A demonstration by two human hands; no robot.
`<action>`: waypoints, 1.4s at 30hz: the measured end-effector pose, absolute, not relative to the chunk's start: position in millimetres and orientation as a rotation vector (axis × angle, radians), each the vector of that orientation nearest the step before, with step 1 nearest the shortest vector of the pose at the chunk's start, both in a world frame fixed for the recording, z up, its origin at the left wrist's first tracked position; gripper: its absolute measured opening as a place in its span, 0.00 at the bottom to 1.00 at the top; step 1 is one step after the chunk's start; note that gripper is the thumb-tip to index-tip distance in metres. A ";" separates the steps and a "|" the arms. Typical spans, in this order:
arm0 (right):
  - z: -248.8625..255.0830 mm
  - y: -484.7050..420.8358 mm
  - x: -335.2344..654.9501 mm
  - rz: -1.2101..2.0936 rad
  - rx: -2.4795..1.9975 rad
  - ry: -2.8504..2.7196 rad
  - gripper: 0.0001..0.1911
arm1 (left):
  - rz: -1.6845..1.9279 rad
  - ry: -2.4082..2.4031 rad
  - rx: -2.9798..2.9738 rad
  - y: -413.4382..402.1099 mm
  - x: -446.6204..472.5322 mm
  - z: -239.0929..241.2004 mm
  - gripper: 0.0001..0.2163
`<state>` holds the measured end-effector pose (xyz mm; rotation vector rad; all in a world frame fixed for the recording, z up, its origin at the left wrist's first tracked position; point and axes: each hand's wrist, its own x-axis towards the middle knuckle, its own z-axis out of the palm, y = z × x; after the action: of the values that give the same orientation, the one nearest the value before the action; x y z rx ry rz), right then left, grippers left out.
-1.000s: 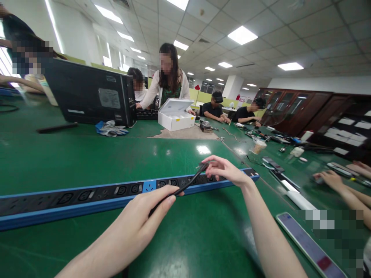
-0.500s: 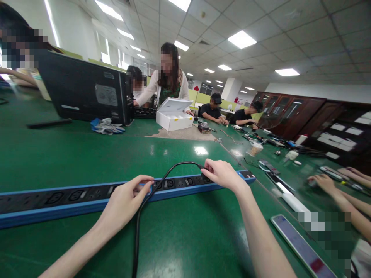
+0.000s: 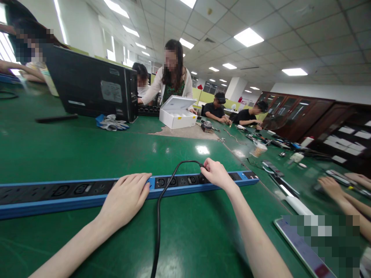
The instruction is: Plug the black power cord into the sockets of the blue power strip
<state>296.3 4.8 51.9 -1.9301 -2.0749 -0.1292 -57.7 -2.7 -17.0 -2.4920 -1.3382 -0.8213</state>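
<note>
On the green worktop (image 3: 72, 154), a black plug (image 3: 202, 178) is pinched by fingers of the right hand (image 3: 216, 174) at the long blue power strip (image 3: 72, 197). The left hand (image 3: 127, 197) is laid flat on it, fingers extended. Farther off, a white box (image 3: 179, 119) stands open, contents unclear.
</note>
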 end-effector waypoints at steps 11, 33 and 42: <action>41.6 15.1 308.3 0.097 -2.028 -1.895 0.13 | -0.797 -1.292 -2.425 -3.9 -56.1 -23.4 0.20; 48.0 9.1 303.1 -0.001 -1.972 -1.996 0.14 | -0.793 -1.323 -2.377 -6.7 -52.8 -23.6 0.19; 52.1 0.8 275.8 -0.246 -2.149 -2.109 0.15 | -0.807 -1.335 -2.395 -6.5 -53.4 -24.0 0.19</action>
<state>275.8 0.8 52.1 -2.1490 -2.1092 -0.2460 -53.4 -6.5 -24.0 -2.3951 -1.3349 -0.8068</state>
